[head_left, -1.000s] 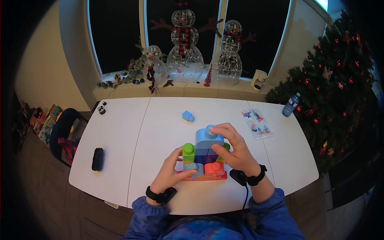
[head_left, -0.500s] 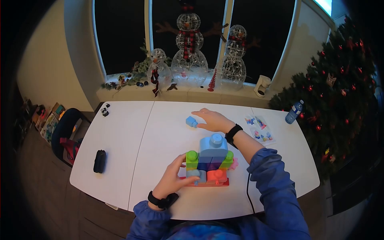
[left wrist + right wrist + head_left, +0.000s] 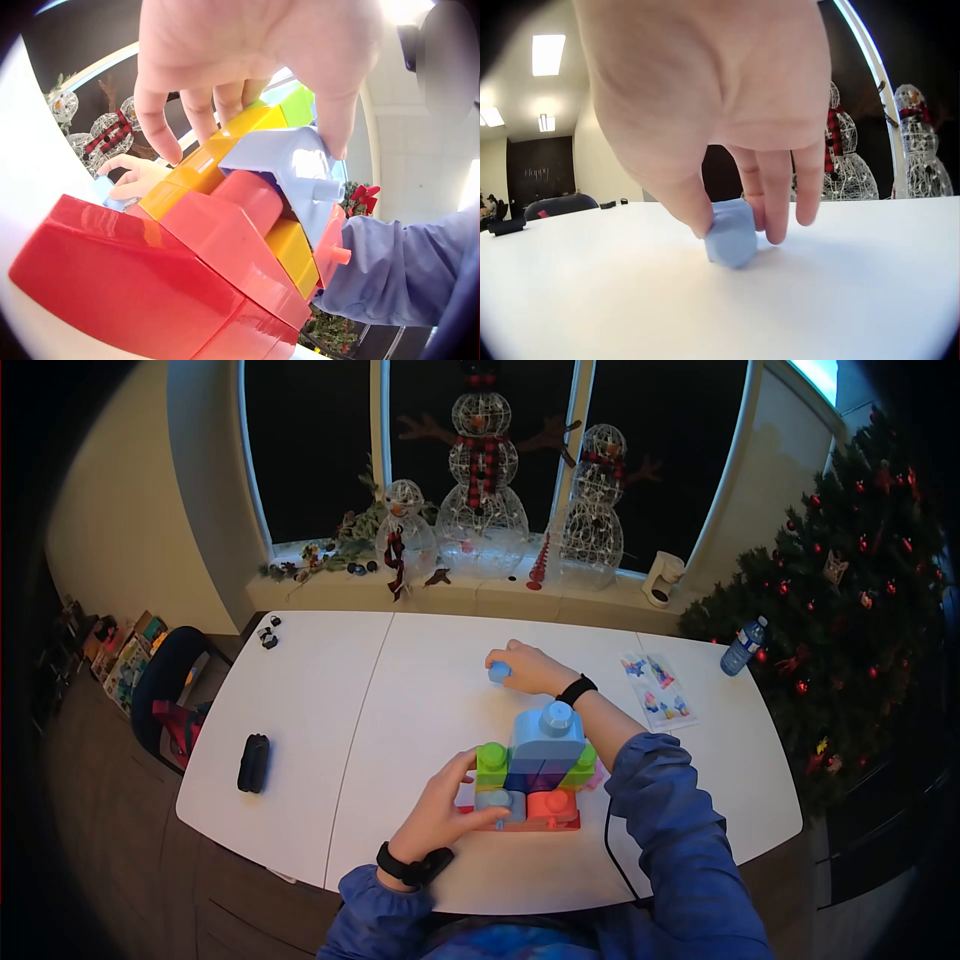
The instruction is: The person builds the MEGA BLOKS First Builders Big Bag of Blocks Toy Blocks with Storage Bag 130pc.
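Observation:
My left hand [image 3: 437,812] grips the left side of a build of toy building blocks [image 3: 540,778], thumb at the front and fingers behind. In the left wrist view the thumb lies along a grey-blue block [image 3: 277,150] above a red base [image 3: 127,277]. A large light blue block [image 3: 547,747] with a rounded stud tops the build, over purple blocks. Green blocks [image 3: 491,757] flank it, and a coral block [image 3: 552,806] sits in front. Farther back, my right hand [image 3: 537,669] pinches a small light blue block [image 3: 733,238] between thumb and fingers, low over the table.
On the white table [image 3: 290,690], a black case [image 3: 254,763] lies at left and small black items [image 3: 269,631] at the back left corner. A picture sheet [image 3: 658,689] and a water bottle [image 3: 743,646] are at right. A pink piece [image 3: 597,774] shows behind the build.
My right hand left the large light blue block atop the build, reached to the back of the table and took hold of the small light blue block. My left hand stayed on the build.

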